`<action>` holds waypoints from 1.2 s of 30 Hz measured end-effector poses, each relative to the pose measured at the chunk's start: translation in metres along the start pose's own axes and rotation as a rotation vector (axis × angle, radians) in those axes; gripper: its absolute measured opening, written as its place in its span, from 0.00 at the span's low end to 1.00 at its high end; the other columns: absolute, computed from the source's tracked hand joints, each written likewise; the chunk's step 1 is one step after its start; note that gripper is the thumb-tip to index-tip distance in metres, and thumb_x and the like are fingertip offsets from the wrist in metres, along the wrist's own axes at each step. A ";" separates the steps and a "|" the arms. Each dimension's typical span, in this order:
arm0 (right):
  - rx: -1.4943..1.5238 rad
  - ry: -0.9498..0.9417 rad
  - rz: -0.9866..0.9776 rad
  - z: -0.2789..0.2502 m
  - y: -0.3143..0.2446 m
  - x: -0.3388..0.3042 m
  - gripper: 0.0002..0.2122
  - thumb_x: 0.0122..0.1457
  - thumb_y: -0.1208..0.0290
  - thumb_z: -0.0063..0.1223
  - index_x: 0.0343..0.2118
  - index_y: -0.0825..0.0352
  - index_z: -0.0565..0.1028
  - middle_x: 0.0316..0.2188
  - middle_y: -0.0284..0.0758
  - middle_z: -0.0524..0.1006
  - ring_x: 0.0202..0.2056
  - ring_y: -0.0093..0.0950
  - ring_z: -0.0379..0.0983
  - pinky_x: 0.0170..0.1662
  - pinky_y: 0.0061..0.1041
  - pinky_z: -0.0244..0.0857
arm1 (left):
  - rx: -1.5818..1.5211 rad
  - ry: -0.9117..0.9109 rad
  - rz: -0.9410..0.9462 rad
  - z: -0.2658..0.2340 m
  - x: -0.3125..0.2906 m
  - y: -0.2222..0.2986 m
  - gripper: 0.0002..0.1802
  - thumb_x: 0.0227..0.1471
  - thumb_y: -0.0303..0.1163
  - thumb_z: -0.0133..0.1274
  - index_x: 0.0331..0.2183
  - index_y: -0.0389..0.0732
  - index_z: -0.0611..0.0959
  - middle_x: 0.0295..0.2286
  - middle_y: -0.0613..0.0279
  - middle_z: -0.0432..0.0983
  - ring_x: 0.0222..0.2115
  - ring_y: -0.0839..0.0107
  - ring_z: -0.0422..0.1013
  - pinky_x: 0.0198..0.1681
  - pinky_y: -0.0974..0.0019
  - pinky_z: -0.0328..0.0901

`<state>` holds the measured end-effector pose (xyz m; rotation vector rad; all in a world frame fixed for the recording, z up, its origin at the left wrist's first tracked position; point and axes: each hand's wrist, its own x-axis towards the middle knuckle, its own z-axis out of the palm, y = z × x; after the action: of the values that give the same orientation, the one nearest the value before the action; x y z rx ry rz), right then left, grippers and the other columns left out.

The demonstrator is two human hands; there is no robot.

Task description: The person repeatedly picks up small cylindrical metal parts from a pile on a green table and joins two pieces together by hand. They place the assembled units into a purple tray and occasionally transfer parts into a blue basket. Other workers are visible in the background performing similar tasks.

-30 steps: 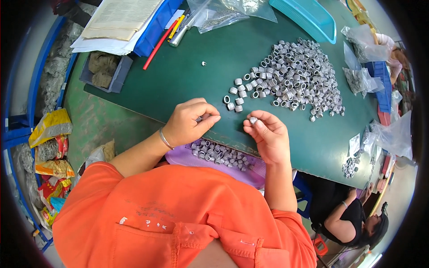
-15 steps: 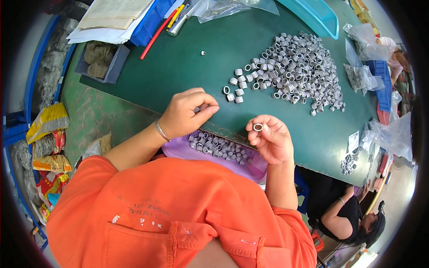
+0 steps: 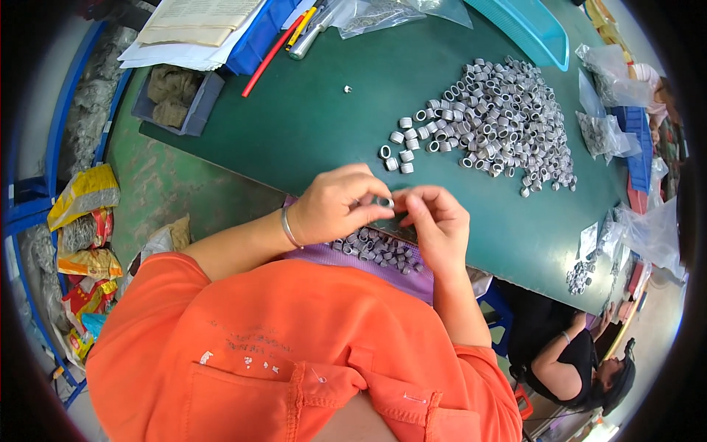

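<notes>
My left hand [image 3: 340, 205], a bracelet on its wrist, pinches a small grey metal ring [image 3: 387, 202] between thumb and index finger. My right hand [image 3: 440, 227] is close beside it, fingers curled and fingertips at the ring's right side. What lies between the right fingers is hidden. Below both hands, at the table's near edge, a purple basket [image 3: 318, 254] holds several similar grey rings [image 3: 379, 250]. On the green table [image 3: 294, 121] a large heap of short grey metal rings [image 3: 501, 121] spreads to the right, with a few loose ones at its left edge.
At the back are a turquoise basket [image 3: 534, 33], a red stick [image 3: 264, 72], papers [image 3: 195, 26] and a blue bin [image 3: 258, 40]. A grey box with cloth [image 3: 177, 99] stands left. Plastic bags [image 3: 648, 228] line the right; another person [image 3: 563, 361] sits lower right.
My hands have come together. The right hand has moved left with its ring toward the left hand, and a ring now shows at the left fingertips. The view has shifted slightly.
</notes>
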<state>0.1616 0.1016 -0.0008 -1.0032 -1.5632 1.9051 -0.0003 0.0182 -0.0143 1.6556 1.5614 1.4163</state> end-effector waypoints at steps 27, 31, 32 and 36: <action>0.423 -0.082 -0.014 -0.008 0.003 0.007 0.26 0.43 0.90 0.54 0.48 0.71 0.62 0.34 0.36 0.70 0.34 0.21 0.68 0.38 0.17 0.65 | 0.142 0.233 -0.130 -0.003 0.002 -0.005 0.09 0.35 0.21 0.59 0.23 0.39 0.76 0.17 0.66 0.65 0.15 0.76 0.63 0.16 0.74 0.58; 0.489 -0.114 -0.029 -0.008 0.006 0.005 0.20 0.47 0.87 0.52 0.46 0.73 0.66 0.34 0.38 0.72 0.34 0.23 0.70 0.39 0.18 0.68 | 0.152 0.188 -0.171 -0.004 0.002 -0.002 0.10 0.34 0.19 0.60 0.24 0.38 0.76 0.17 0.65 0.66 0.16 0.79 0.64 0.18 0.77 0.59; 0.491 -0.114 -0.031 -0.010 0.006 0.005 0.20 0.47 0.87 0.52 0.46 0.73 0.66 0.34 0.38 0.72 0.34 0.23 0.70 0.39 0.18 0.68 | 0.155 0.192 -0.156 -0.004 0.002 -0.001 0.10 0.34 0.19 0.60 0.24 0.38 0.76 0.17 0.65 0.67 0.17 0.79 0.65 0.18 0.77 0.59; 0.841 -0.223 0.292 -0.020 0.007 0.004 0.08 0.55 0.80 0.46 0.38 0.75 0.71 0.36 0.45 0.74 0.35 0.31 0.74 0.41 0.25 0.71 | 0.148 0.209 -0.153 -0.003 0.001 -0.002 0.10 0.34 0.19 0.59 0.24 0.38 0.76 0.18 0.65 0.67 0.17 0.79 0.65 0.18 0.77 0.60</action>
<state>0.1756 0.1156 -0.0104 -0.6619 -0.5677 2.5905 -0.0036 0.0191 -0.0144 1.4693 1.9077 1.4621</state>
